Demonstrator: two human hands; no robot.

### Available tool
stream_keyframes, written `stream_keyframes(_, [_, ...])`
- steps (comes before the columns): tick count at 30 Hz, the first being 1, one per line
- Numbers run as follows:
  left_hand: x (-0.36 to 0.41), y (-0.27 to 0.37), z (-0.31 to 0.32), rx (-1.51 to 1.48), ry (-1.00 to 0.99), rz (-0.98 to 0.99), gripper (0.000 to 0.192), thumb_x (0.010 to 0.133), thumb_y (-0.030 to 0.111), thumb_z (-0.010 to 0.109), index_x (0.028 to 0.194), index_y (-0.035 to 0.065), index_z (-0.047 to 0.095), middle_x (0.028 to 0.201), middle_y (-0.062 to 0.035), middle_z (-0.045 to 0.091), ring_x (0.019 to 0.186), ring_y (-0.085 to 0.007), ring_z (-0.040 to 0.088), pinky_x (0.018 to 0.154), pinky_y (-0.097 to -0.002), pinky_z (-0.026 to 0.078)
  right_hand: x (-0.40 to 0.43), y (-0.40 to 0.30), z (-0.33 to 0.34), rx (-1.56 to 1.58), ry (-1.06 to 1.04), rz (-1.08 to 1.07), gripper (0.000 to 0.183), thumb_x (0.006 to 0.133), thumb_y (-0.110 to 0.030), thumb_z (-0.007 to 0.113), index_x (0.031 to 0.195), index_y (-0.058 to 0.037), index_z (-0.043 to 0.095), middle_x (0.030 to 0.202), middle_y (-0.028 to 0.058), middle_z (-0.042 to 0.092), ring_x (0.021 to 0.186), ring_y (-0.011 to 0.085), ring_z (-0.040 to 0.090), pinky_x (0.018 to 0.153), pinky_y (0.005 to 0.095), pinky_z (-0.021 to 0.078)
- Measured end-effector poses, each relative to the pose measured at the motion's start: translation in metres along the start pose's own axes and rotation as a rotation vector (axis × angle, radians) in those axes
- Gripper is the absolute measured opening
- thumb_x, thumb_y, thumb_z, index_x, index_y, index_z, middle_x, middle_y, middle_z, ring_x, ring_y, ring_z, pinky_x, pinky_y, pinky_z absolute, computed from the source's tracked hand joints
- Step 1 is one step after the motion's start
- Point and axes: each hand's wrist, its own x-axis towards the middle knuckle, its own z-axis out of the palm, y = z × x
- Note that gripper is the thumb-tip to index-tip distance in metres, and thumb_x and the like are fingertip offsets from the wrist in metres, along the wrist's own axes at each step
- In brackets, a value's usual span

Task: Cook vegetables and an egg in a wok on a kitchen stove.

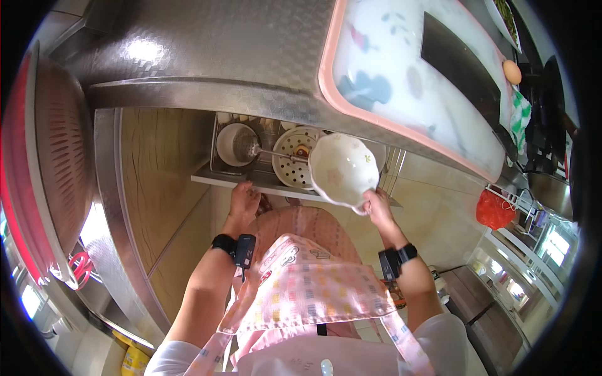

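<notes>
My right hand (377, 207) grips the scalloped rim of a white bowl (343, 167) with a faint floral pattern, held tilted over the right part of an open pull-out drawer (282, 188). My left hand (244, 204) rests at the drawer's front edge; whether it grips the edge I cannot tell. In the drawer lie a perforated steamer plate (287, 164), a white pot or bowl (228, 145) and a skimmer (247, 146), whose metal handle runs right towards the bowl. The bowl hides part of the drawer.
Above the drawer is a metal countertop (225, 51) with a pink-rimmed cutting board (400, 94). A wide cleaver-like dark blade (461, 66) lies on the board. An egg (511, 72) and a green-white cloth (520, 117) are beyond it. A red colander (59, 155) stands far left.
</notes>
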Motion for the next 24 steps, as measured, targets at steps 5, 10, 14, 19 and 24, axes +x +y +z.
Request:
stream_keyframes(5, [0.01,0.011,0.032,0.008,-0.045,0.084,0.03,0.069,0.02,0.058,0.094,0.0077,0.045,0.098,-0.0074,0.043,0.09,-0.0232,0.042,0.081,-0.0332,0.033,-0.073,-0.037,0.008,-0.053,-0.076,0.019,0.007,0.073,-0.007,0.049,0.076,-0.0014,0.051,0.055,-0.001,0.046,0.039,0.0045,0.037,0.035,0.0201,0.0275])
stream_keyframes(10, [-0.069,0.038,0.102,0.014,-0.553,-0.143,0.058,0.076,0.044,0.053,0.117,0.0065,0.035,0.117,-0.0109,0.04,0.11,-0.0276,0.038,0.094,-0.0398,0.03,-0.11,-0.085,0.03,-0.297,-0.258,-0.21,0.019,0.073,-0.004,0.045,0.088,0.0061,0.052,0.068,0.0052,0.055,0.057,0.006,0.048,0.05,0.0198,0.038])
stream_keyframes(14, [-0.168,0.05,0.092,0.011,-0.738,-0.13,0.09,0.065,0.064,0.048,0.13,0.0072,0.021,0.129,-0.0167,0.031,0.117,-0.0289,0.034,0.096,-0.0426,0.029,-0.142,-0.131,0.068,-0.571,-0.47,-0.394,0.019,0.071,-0.005,0.047,0.085,0.0062,0.052,0.067,0.001,0.052,0.054,0.0045,0.045,0.045,0.0182,0.0356])
stream_keyframes(19, [-0.303,0.086,0.038,0.037,-0.93,0.029,0.098,0.059,0.057,0.064,0.13,0.0056,0.021,0.133,-0.0118,0.026,0.12,-0.026,0.03,0.097,-0.0452,0.026,-0.192,-0.162,0.134,-0.724,-0.769,-0.483,0.019,0.069,-0.005,0.047,0.082,0.0078,0.053,0.068,0.0033,0.054,0.062,0.0077,0.049,0.054,0.0214,0.0401])
stream_keyframes(24, [-0.431,0.087,-0.016,0.228,-0.453,0.233,0.077,0.06,0.016,0.07,0.124,-0.0007,0.03,0.122,-0.0112,0.041,0.113,-0.0235,0.038,0.095,-0.034,0.03,-0.284,-0.164,0.215,-0.972,-1.02,-0.543,0.027,0.068,-0.009,0.049,0.09,0.0067,0.054,0.071,0.0142,0.058,0.06,0.0142,0.054,0.056,0.0274,0.0439])
